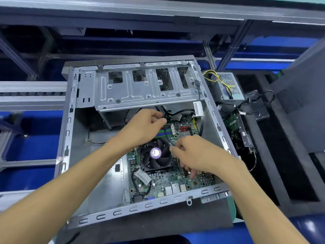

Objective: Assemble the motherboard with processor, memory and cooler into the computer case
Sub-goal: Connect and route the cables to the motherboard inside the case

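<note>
Head view: grey steel computer case [70, 131] lying open on its side, perforated flanges along every edge, drive cage [140, 92] bolted across the far end with four vented cut-outs. Green motherboard [168, 182] seated flat on the case floor toward the right and near corner, crowded with small capacitors, silver port blocks along the near edge, one blue connector at that edge. Black cooler [155, 154] mounted mid-board, fan blades dark, round purple-and-white hub sticker with print too small to read. Memory slots [163, 132] in blue and green just beyond the cooler, partly hidden by the wrist. Red connectors further back on the board. Grey label wrapped round a black lead [143, 176] near the cooler's front corner, text illegible. White barcode sticker [197, 108] on the far right wall, characters unreadable.

Left hand [149, 124] reaching over the memory slots, fingers curled and pinching a thin black cable [167, 134] that runs down across the board. Right hand [191, 152] just right of the cooler, thumb and forefinger pinching the same cable's lower end, remaining fingers drooping onto the board.

Outside the case, right: power supply [226, 87] with yellow and black wires, loose green circuit card [232, 120], all on black foam tray [274, 155].
</note>
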{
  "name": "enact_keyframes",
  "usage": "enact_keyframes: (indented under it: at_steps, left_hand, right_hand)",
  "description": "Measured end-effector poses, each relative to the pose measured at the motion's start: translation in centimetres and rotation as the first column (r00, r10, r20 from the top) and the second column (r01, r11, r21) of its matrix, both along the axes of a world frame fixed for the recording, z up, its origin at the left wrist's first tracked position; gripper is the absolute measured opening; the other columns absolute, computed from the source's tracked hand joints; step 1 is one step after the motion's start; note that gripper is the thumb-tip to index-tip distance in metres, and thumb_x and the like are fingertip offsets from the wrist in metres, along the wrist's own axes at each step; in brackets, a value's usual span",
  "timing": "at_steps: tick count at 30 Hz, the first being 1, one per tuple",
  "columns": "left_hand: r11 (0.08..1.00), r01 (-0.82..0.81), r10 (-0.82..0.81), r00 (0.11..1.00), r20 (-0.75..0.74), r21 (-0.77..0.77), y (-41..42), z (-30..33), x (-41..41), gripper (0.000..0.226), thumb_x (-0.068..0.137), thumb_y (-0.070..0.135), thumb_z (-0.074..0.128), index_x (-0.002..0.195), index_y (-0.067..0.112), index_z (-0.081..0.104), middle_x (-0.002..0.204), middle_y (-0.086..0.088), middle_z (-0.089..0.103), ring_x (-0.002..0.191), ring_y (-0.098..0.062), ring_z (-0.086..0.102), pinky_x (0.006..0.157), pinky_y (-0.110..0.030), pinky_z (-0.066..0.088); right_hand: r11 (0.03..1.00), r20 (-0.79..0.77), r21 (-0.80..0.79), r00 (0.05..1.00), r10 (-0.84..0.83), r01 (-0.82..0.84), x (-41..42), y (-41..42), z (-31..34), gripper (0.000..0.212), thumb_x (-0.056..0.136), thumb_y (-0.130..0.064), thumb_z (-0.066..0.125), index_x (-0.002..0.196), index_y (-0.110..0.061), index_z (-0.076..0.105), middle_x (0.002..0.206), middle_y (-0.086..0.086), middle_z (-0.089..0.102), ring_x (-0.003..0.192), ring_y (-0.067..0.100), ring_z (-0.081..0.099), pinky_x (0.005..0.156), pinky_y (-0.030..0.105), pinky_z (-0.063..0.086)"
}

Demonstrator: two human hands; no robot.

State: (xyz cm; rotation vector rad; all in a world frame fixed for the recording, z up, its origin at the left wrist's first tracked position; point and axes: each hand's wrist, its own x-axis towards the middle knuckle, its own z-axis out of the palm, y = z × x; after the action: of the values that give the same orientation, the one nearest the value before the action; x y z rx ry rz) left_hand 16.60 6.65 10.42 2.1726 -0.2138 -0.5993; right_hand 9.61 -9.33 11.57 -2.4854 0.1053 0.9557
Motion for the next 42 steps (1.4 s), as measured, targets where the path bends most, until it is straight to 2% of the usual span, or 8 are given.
enact_keyframes:
  at_steps: [5, 11, 15, 20, 28, 33, 35, 42]
  left_hand:
    - [0.963, -0.221, 0.185, 0.959, -0.216, -0.156, -2.1, -1.3, 0.4, 0.030, 0.091, 0.005, 0.067, 0.120, -0.001, 0.063, 0.088, -0.019, 0.074, 0.064, -0.021, 0.064, 0.074, -0.040, 0.061]
    - [0.845, -0.444, 0.258, 0.826, -0.500, -0.297, -3.4, -1.2, 0.3, 0.042, 0.085, -0.007, 0.066, 0.124, -0.004, 0.051, 0.086, -0.018, 0.065, 0.061, -0.020, 0.067, 0.061, -0.036, 0.061]
    - [0.994, -0.053, 0.047, 0.997, 0.061, 0.095, -3.6, -1.2, -0.5, 0.016, 0.092, 0.016, 0.056, 0.106, 0.024, 0.055, 0.086, 0.000, 0.067, 0.078, -0.024, 0.067, 0.070, -0.040, 0.057]
    - [0.882, 0.050, -0.288, 0.843, 0.454, 0.468, -4.2, -1.7, -1.5, 0.022, 0.095, 0.026, 0.050, 0.109, 0.017, 0.064, 0.104, -0.007, 0.064, 0.101, -0.028, 0.054, 0.080, -0.038, 0.042]
    - [0.934, 0.085, -0.213, 0.913, 0.348, 0.347, -2.8, -3.1, -1.1, 0.030, 0.085, 0.010, 0.065, 0.115, 0.012, 0.060, 0.109, -0.008, 0.055, 0.091, -0.023, 0.060, 0.073, -0.024, 0.047]
    - [0.973, -0.039, -0.036, 0.947, 0.318, 0.226, -2.8, -3.0, -0.2, 0.025, 0.086, 0.017, 0.069, 0.110, 0.019, 0.061, 0.082, 0.013, 0.055, 0.066, -0.002, 0.053, 0.053, -0.012, 0.041]
    - [0.988, -0.102, 0.076, 0.975, 0.210, 0.117, -2.7, -2.8, 0.6, 0.021, 0.087, 0.021, 0.072, 0.105, 0.014, 0.064, 0.073, 0.008, 0.067, 0.064, -0.006, 0.058, 0.066, -0.024, 0.048]
    - [0.979, -0.187, 0.169, 0.967, -0.188, -0.084, -3.2, -2.6, 1.3, 0.011, 0.084, 0.003, 0.072, 0.095, 0.005, 0.069, 0.056, -0.004, 0.069, 0.040, -0.008, 0.052, 0.042, -0.017, 0.043]
  right_hand:
    - [0.995, 0.279, -0.094, 0.959, 0.041, -0.015, -0.4, -1.5, 1.9, 0.034, 0.103, -0.033, 0.047, 0.090, -0.013, 0.071, 0.069, 0.004, 0.071, 0.055, 0.018, 0.069, 0.066, 0.041, 0.061]
    - [0.943, 0.562, -0.006, 0.781, -0.272, 0.333, -0.3, -4.8, 3.5, 0.018, 0.100, -0.030, 0.051, 0.096, -0.026, 0.069, 0.062, -0.003, 0.071, 0.036, 0.008, 0.056, 0.055, 0.030, 0.056]
    - [0.951, 0.506, -0.047, 0.828, -0.242, 0.307, -0.6, -4.8, 2.9, 0.022, 0.101, -0.026, 0.046, 0.108, -0.023, 0.067, 0.050, -0.003, 0.067, 0.037, 0.002, 0.057, 0.049, 0.021, 0.049]
    - [0.969, 0.493, 0.024, 0.840, -0.225, 0.245, -0.7, -3.8, 2.2, 0.024, 0.101, -0.026, 0.051, 0.117, -0.022, 0.068, 0.071, 0.001, 0.072, 0.058, 0.021, 0.067, 0.069, 0.036, 0.060]
    - [1.000, 0.413, -0.021, 0.911, 0.018, -0.010, -1.8, -3.4, 2.7, 0.024, 0.098, -0.023, 0.052, 0.107, -0.028, 0.074, 0.076, -0.002, 0.075, 0.048, 0.013, 0.054, 0.048, 0.018, 0.044]
    - [0.985, 0.307, -0.104, 0.938, 0.161, -0.135, -2.7, -3.1, 3.4, 0.026, 0.093, -0.021, 0.052, 0.098, -0.018, 0.077, 0.087, 0.003, 0.075, 0.063, 0.017, 0.063, 0.062, 0.035, 0.057]
    - [0.980, 0.277, -0.111, 0.942, 0.188, -0.163, -2.9, -3.0, 3.5, 0.026, 0.092, -0.020, 0.051, 0.093, -0.013, 0.077, 0.088, 0.006, 0.072, 0.073, 0.024, 0.066, 0.068, 0.039, 0.058]
    - [0.978, 0.213, -0.155, 0.962, 0.169, -0.137, -2.7, -2.2, 3.3, 0.026, 0.099, -0.021, 0.046, 0.080, -0.009, 0.058, 0.067, 0.006, 0.054, 0.054, 0.020, 0.046, 0.047, 0.030, 0.040]
